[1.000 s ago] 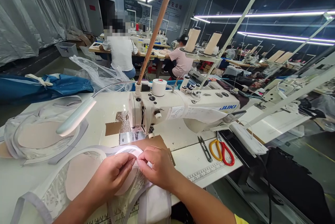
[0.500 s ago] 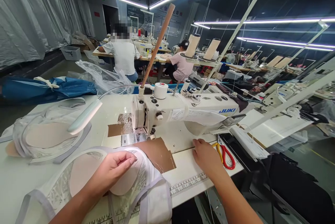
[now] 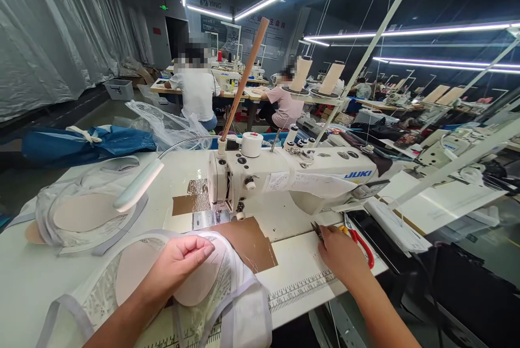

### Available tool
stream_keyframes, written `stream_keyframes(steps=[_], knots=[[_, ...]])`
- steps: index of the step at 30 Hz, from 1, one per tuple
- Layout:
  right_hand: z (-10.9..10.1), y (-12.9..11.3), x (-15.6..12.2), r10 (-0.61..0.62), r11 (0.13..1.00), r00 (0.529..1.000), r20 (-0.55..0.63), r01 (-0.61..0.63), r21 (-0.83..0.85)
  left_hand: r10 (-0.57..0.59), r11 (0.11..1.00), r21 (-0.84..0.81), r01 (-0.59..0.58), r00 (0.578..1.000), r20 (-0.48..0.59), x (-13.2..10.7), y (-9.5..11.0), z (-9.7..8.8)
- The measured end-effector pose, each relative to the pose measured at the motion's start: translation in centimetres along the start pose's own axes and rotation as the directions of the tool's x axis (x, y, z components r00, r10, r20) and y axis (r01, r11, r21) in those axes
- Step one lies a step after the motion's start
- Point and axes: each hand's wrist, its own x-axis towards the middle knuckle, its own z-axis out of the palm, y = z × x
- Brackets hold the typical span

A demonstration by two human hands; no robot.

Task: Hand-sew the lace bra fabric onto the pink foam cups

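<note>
My left hand (image 3: 184, 256) is closed, thumb pressed to the curled fingers, over a white bra (image 3: 203, 280) with beige cups and grey edging. What it pinches, if anything, is too small to make out. My right hand (image 3: 343, 253) is wrapped round dark thread snips (image 3: 317, 230); only their pointed tips show past the fingers. Just right of that hand lie scissors (image 3: 363, 247) with red and yellow handles, partly covered by it. Behind the bra stands a white sewing machine (image 3: 280, 174), its needle area above a metal plate.
Another white bra piece (image 3: 85, 212) lies at the left under a lamp (image 3: 138, 185). Brown sheet (image 3: 247, 245) covers part of the table by the needle. A printed ruler (image 3: 303, 288) runs along the front edge. Two people sit at machines farther back.
My right hand has shifted right towards the scissors, and the snips' tips now show in its fingers. My left hand keeps its closed pose over the bra. The view has shifted slightly.
</note>
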Motion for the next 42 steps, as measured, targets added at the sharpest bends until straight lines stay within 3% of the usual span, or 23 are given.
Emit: stream_keyframes(steps=[3,7,9,11,13,14,16,18,20,23,28,34,42], knots=[[0.3,0.2,0.2,0.003,1.0,1.0,0.029,-0.003,0.002,-0.006,1.0,-0.012,0.005,1.0,-0.022,-0.2,0.3,0.3],[0.3,0.6,0.4,0.0,0.999,1.0,-0.015,0.0,0.039,0.0,1.0,-0.028,-0.002,0.998,-0.056,-0.4,0.5,0.6],[0.2,0.7,-0.2,-0.026,0.995,0.995,-0.101,0.035,0.092,-0.009,0.999,-0.035,0.008,0.999,-0.05,-0.3,0.3,0.6],[0.0,0.3,-1.4,-0.104,0.957,0.956,-0.276,0.172,0.235,-0.024,0.999,-0.035,0.024,0.999,-0.023,-0.1,0.1,0.4],[-0.4,-1.1,-2.8,-0.177,0.824,0.878,-0.444,0.379,0.421,-0.035,0.999,-0.028,0.035,0.999,0.012,0.1,-0.2,0.3],[-0.8,-2.2,-3.5,-0.203,0.736,0.858,-0.472,0.451,0.504,-0.038,0.999,-0.021,0.038,0.999,0.025,0.2,-0.4,0.2],[-1.6,-4.8,-4.6,-0.322,0.55,0.837,-0.443,0.546,0.633,-0.044,0.999,-0.012,0.045,0.998,0.041,0.3,-0.5,0.2],[-2.7,-7.5,-5.1,-0.454,0.371,0.774,-0.441,0.614,0.697,-0.048,0.999,-0.011,0.049,0.998,0.033,0.4,-0.6,0.2],[-3.5,-9.8,-5.1,-0.516,0.27,0.771,-0.373,0.56,0.783,-0.048,0.999,-0.017,0.049,0.998,0.034,0.3,-0.6,0.3],[-3.8,-12.3,-4.5,-0.531,0.192,0.803,-0.271,0.426,0.884,-0.044,0.999,-0.016,0.046,0.996,0.075,0.3,-0.5,0.3],[-3.0,-13.9,-3.8,-0.535,0.062,0.826,-0.18,0.251,0.966,-0.043,0.997,-0.052,0.05,0.991,0.129,0.1,-0.1,0.3],[-3.0,-14.4,-3.8,-0.551,0.02,0.801,-0.235,0.294,0.956,-0.036,0.996,-0.071,0.048,0.985,0.171,-0.1,0.2,0.2],[-2.9,-14.7,-4.1,-0.498,0.008,0.831,-0.25,0.292,0.956,-0.037,0.997,-0.053,0.047,0.983,0.179,-0.1,0.1,0.3]])
